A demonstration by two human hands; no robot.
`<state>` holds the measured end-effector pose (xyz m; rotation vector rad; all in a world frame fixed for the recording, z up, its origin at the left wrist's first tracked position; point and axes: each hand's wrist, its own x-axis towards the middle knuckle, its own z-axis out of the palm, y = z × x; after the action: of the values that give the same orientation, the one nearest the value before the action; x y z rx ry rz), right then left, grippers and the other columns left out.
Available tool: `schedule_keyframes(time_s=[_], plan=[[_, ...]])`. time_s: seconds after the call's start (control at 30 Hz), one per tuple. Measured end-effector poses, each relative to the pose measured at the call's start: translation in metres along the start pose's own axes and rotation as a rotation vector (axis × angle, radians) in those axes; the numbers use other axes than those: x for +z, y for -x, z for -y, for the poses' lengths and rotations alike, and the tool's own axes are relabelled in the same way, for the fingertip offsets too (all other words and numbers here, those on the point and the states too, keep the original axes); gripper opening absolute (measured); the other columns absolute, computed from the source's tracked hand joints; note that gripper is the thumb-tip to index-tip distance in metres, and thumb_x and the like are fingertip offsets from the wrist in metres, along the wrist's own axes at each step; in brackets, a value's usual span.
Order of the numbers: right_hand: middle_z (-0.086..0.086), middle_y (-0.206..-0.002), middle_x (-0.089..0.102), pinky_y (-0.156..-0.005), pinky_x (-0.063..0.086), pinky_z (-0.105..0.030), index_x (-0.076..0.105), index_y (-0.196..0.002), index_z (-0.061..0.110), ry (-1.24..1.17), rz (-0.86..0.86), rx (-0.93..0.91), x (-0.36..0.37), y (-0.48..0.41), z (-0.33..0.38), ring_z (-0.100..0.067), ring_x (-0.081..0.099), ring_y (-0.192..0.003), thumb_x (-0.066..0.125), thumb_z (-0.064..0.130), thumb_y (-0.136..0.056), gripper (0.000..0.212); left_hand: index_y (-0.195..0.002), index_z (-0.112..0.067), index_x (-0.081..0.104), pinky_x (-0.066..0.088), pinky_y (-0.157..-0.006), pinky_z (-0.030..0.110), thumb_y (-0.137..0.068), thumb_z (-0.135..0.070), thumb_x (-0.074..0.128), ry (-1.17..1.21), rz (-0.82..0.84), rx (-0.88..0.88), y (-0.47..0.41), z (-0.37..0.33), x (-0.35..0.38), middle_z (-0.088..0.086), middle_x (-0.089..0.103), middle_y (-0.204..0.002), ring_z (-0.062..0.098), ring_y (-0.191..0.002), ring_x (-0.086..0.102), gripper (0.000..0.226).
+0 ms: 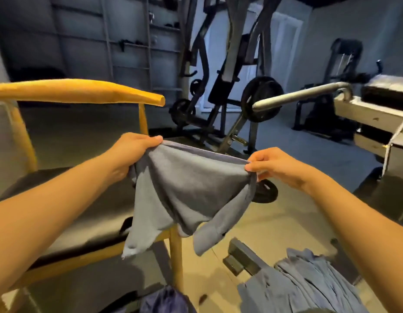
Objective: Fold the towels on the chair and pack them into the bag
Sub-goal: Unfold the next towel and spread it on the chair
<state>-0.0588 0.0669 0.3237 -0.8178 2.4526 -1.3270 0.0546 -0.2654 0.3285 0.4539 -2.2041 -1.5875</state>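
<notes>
Between the two hands a blue-grey towel hangs in the air, stretched along its top edge. The left hand has its grip closed round a bunched corner, with the fingers curled over the cloth. The right hand has its grip closed too, pinching the other end of that edge between thumb and fingertips. Below this line the towel sags in loose folds, and its lower corners dangle unevenly in front of the chair's front leg. It touches neither the seat nor the floor. The chair, a yellow wooden frame with a dark seat, stands just to the left, and the part of the seat in view carries no towel. Near the bottom right lies a heap of blue-grey cloth, rumpled rather than folded, which looks like more towels waiting. At the bottom edge some dark purple fabric may be the bag, though too little of it shows to be sure. By this evidence the task is at an early stage: this towel is only being spread for its first fold, no folded towel shows, and none can be seen packed.
</notes>
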Motion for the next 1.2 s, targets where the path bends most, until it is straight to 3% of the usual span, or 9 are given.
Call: schedule_keyframes(time_s=[0.07,0.23,0.5,0.6,0.7,0.83,0.93,1.07,1.2], plan=[[-0.006,-0.092,0.074,-0.089,0.059,-0.035,0.075,-0.088,0.006,0.032,0.059,-0.027,0.016,-0.013,0.019,-0.023,0.071,-0.096,0.068,0.021,-0.097,0.018,-0.082,-0.017,0.076,0.044,-0.048,0.024,-0.091,-0.043,0.073,0.026,-0.055,-0.024,0.002,-0.004,-0.027,0.002,0.070,-0.064,0.021,-0.063,0.063,0.028],[-0.009,-0.088,0.065,-0.073,0.053,-0.032,0.065,-0.086,0.010,-0.045,-0.015,-0.032,0.066,-0.046,0.062,-0.024,0.063,-0.087,0.056,0.017,-0.102,0.019,-0.094,-0.011,0.077,0.048,-0.073,0.038,-0.092,-0.049,0.070,-0.062,-0.136,-0.019,0.008,-0.002,-0.090,0.012,0.072,-0.095,0.028,-0.092,0.064,0.038],[-0.010,-0.074,0.054,-0.060,0.039,-0.029,0.065,-0.075,0.005,0.090,-0.120,-0.103,0.127,-0.075,0.125,-0.020,0.048,-0.070,0.068,0.032,-0.096,0.034,-0.099,-0.014,0.068,0.053,-0.064,0.040,-0.088,-0.047,0.074,0.221,-0.420,-0.151,0.017,0.019,-0.178,0.013,0.069,-0.090,0.030,-0.083,0.067,0.035],[-0.011,-0.079,0.063,-0.063,0.045,-0.028,0.072,-0.089,-0.005,0.074,-0.035,-0.092,0.136,-0.082,0.126,-0.018,0.056,-0.073,0.071,0.031,-0.095,0.037,-0.114,-0.013,0.070,0.056,-0.066,0.039,-0.087,-0.045,0.076,0.329,-0.499,-0.171,0.009,0.033,-0.205,0.011,0.074,-0.099,0.026,-0.086,0.071,0.042],[-0.007,-0.065,0.051,-0.062,0.042,-0.031,0.059,-0.068,0.008,0.153,0.100,0.012,0.148,-0.095,0.110,-0.018,0.050,-0.061,0.069,0.035,-0.096,0.040,-0.115,-0.012,0.070,0.059,-0.076,0.043,-0.084,-0.044,0.080,0.368,-0.501,-0.225,0.000,0.054,-0.220,0.009,0.074,-0.101,0.027,-0.092,0.072,0.046],[-0.010,-0.065,0.044,-0.063,0.036,-0.034,0.049,-0.064,0.016,0.499,0.112,0.091,0.172,-0.119,0.095,-0.023,0.043,-0.061,0.061,0.038,-0.098,0.042,-0.119,-0.008,0.066,0.052,-0.056,0.038,-0.095,-0.028,0.071,0.393,-0.458,-0.324,-0.011,0.070,-0.216,0.010,0.070,-0.092,0.022,-0.072,0.067,0.032],[-0.011,-0.069,0.039,-0.066,0.033,-0.034,0.044,-0.067,0.016,0.160,-0.079,0.036,0.185,-0.131,0.119,-0.024,0.041,-0.065,0.054,0.030,-0.102,0.039,-0.128,-0.010,0.063,0.054,-0.062,0.040,-0.099,-0.023,0.065,0.461,-0.449,-0.316,-0.012,0.067,-0.213,0.009,0.069,-0.097,0.023,-0.081,0.067,0.032],[0.000,-0.073,0.052,-0.060,0.039,-0.023,0.054,-0.076,0.016,-0.227,-0.458,-0.257,0.183,-0.142,0.169,-0.005,0.050,-0.065,0.046,0.026,-0.106,0.033,-0.117,-0.021,0.068,0.057,-0.073,0.033,-0.099,-0.029,0.065,0.471,-0.490,-0.009,-0.010,0.045,-0.224,0.002,0.071,-0.106,0.018,-0.096,0.068,0.020],[-0.011,-0.069,0.047,-0.062,0.034,-0.031,0.045,-0.069,0.014,0.016,-0.227,-0.121,0.197,-0.156,0.161,-0.020,0.044,-0.066,0.051,0.024,-0.103,0.036,-0.109,-0.009,0.074,0.058,-0.082,0.037,-0.094,-0.023,0.071,0.181,-0.488,-0.028,-0.015,0.056,-0.237,0.010,0.073,-0.100,0.024,-0.098,0.069,0.020]])
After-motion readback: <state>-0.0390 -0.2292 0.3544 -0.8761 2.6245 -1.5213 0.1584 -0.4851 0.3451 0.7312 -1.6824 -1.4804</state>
